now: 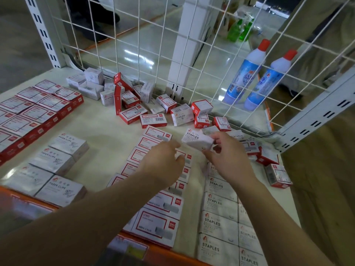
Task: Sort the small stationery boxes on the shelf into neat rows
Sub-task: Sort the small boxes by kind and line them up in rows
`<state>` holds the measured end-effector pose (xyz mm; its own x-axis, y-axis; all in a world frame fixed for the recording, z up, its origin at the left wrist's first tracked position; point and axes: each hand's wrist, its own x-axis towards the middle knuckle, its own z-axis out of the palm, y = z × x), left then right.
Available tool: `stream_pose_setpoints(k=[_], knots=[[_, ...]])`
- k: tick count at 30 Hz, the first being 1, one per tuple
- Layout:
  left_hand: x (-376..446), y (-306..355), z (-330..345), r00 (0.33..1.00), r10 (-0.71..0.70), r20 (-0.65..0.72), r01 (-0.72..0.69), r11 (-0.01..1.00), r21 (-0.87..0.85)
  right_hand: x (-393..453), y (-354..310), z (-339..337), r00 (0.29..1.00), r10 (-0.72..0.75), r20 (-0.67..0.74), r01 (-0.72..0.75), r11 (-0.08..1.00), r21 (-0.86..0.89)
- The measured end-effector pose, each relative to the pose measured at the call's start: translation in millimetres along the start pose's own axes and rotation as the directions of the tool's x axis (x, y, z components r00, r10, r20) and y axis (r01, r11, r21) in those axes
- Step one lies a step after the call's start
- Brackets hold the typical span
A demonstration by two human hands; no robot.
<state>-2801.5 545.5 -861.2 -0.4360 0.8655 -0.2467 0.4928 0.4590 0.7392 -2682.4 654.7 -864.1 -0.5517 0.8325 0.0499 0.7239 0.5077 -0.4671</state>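
Note:
My right hand (228, 154) pinches a white STAPLES box (196, 140) just above the shelf, past the far end of the white staples rows (221, 221). My left hand (163, 162) hovers over the column of red-and-white boxes (159, 212), fingers loosely curled, holding nothing. A jumbled heap of unsorted red and white boxes (134, 104) lies along the wire back. Rows of red boxes (32, 114) and white paper-clip boxes (55, 162) lie at the left.
A white wire grid (207, 60) closes the back and right of the shelf (103, 135). Two blue-and-white bottles (247, 73) stand behind it. Loose red boxes (276, 175) lie at the right edge. An orange rail (159, 252) runs along the shelf front.

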Motion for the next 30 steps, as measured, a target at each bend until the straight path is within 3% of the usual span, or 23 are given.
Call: stream_pose_setpoints(k=[6,15,30], knots=[[-4,3,2,0.999,-0.042,-0.002,0.042,0.990,-0.138,-33,8,-20,0.999,-0.047,0.016,0.045,0.992,0.115],[-23,2,13,0.994,0.092,0.058,-0.071,0.953,-0.295,-70,21,-39,0.996,-0.083,0.017,0.078,0.977,0.196],[-23,9,31,0.996,0.087,0.019,-0.079,0.961,-0.264,-85,39,-31,0.996,-0.071,-0.055,0.079,0.983,0.168]])
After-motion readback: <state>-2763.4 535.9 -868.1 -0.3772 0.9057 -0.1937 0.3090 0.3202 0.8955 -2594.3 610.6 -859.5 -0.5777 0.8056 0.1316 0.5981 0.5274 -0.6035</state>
